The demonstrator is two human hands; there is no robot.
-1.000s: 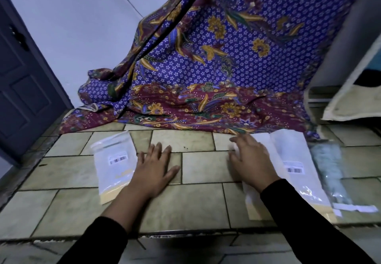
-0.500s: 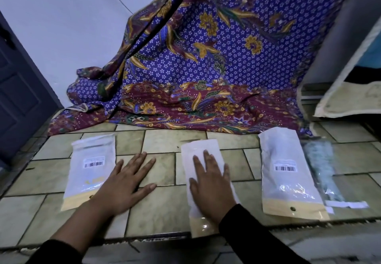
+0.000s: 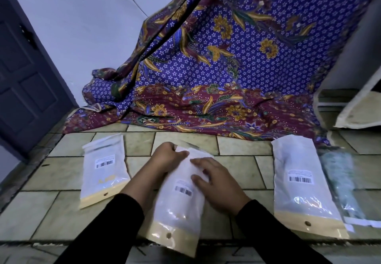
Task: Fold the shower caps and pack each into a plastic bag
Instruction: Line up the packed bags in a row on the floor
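Three white plastic bags with tan bottom strips lie on the tiled floor. The middle bag (image 3: 179, 208) is tilted, barcode side up, between my hands. My left hand (image 3: 167, 156) grips its top left edge. My right hand (image 3: 216, 183) holds it from the right, with curled fingers pressing on its upper part. The left bag (image 3: 104, 169) and the right bag (image 3: 299, 181) lie flat and untouched. At the far right lies a clear pack (image 3: 340, 183) holding something pale green and crumpled, possibly a shower cap.
A purple and maroon batik cloth (image 3: 206, 90) hangs down and spreads over the floor behind the bags. A dark door (image 3: 24, 78) stands at the left. A pale board (image 3: 358, 107) leans at the right. A step edge (image 3: 82, 243) runs along the front.
My left hand has left the floor and taken the top of the middle bag. The bag has turned barcode side up and tilted. My right hand has shifted to its right side.
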